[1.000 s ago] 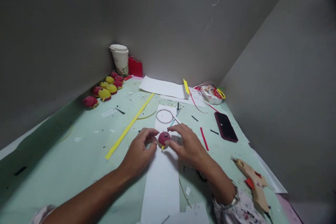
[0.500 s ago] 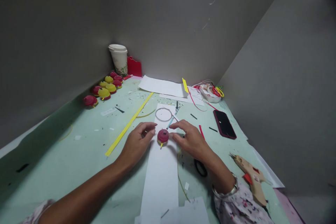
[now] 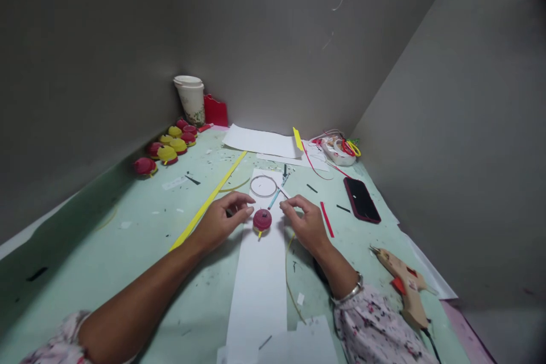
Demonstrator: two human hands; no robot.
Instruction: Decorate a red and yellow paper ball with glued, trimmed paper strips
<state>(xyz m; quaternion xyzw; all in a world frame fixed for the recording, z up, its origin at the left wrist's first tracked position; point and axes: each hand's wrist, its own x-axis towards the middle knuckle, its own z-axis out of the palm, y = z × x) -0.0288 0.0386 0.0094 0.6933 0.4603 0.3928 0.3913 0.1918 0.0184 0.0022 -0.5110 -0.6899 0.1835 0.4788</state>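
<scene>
A small dome-shaped piece of coiled dark red paper (image 3: 262,219) with a yellow tab at its front rests on a long white paper strip (image 3: 258,290). Just left of the dome is my left hand (image 3: 226,216), thumb and fingers apart and nothing between them. To the dome's right, my right hand (image 3: 305,224) has thumb and fingertip drawn together; what they pinch, if anything, is too small to make out. Beyond the hands lie a thin ring (image 3: 263,186), a light blue stick (image 3: 274,199) and a narrow white piece (image 3: 282,190) whose near end meets my right fingers.
Several red and yellow domes (image 3: 167,154) stand at the back left, near paper cups (image 3: 190,99). A yellow strip (image 3: 213,199) lies left, a red strip (image 3: 327,219) right. A phone (image 3: 362,199), a glue gun (image 3: 403,281) and scissors (image 3: 352,148) are on the right.
My right hand has moved away from the dome, and its thumb and fingertip have come together. The red strip beside it shows more fully. My left hand stays nearly in place.
</scene>
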